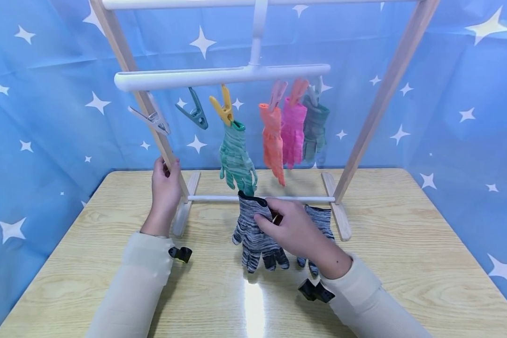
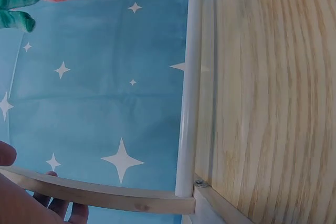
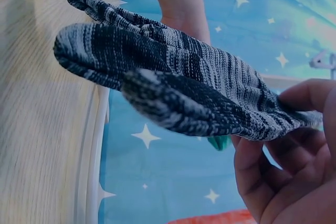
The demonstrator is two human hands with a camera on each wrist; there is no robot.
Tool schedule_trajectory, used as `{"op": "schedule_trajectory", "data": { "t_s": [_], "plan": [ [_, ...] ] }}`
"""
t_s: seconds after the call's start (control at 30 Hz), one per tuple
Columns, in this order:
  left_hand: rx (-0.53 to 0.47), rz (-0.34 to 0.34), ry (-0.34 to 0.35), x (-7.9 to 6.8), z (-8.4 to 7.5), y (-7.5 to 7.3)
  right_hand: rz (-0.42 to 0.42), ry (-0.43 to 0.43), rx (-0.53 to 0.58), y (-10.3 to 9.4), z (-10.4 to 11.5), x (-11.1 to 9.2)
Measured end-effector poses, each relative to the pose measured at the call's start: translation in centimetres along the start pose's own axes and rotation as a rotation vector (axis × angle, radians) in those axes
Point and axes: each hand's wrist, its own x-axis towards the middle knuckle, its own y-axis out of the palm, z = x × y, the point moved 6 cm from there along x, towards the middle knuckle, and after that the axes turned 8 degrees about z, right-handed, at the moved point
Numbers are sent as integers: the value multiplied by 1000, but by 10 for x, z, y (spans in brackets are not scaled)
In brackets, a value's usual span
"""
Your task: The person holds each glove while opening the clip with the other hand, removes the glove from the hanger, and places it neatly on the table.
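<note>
My right hand (image 1: pixel 295 227) pinches a black-and-white knitted glove (image 1: pixel 253 230) at its cuff, with the fingers of the glove hanging down over the table. The right wrist view shows the same glove (image 3: pixel 205 77) stretched out from my thumb and fingers. Partly hidden behind my right wrist is a second black-and-white glove (image 1: pixel 321 218). On the left, my left hand (image 1: pixel 165 185) holds the wooden post (image 1: pixel 120 42) of a drying rack low down; in the left wrist view its fingers wrap behind the post (image 2: pixel 105 193).
From the rack's white bar (image 1: pixel 186 77) hang a green glove (image 1: pixel 235 152), an orange glove (image 1: pixel 272 138), a pink glove (image 1: pixel 293 134) and a dark green glove (image 1: pixel 314 126), all on clothespins. A grey clothespin (image 1: pixel 155 121) and a teal clothespin (image 1: pixel 197 115) hang without gloves.
</note>
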Motion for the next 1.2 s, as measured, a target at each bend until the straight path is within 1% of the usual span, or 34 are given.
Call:
{"op": "schedule_trajectory", "data": {
  "t_s": [0.27, 0.47, 0.7, 0.93, 1.2],
  "plan": [
    [17, -8, 24, 0, -1, -1, 6, -11, -20, 2, -2, 2],
    [16, -22, 32, 0, -2, -3, 77, 8, -24, 6, -4, 4],
    [29, -24, 30, 1, -4, -2, 130, 28, -8, 10, -9, 6],
    [29, -33, 34, 0, -5, -3, 140, 39, -19, 11, -11, 7],
    [24, -27, 8, -1, 0, -3, 166, 81, -39, 14, -15, 7]
  ]
}}
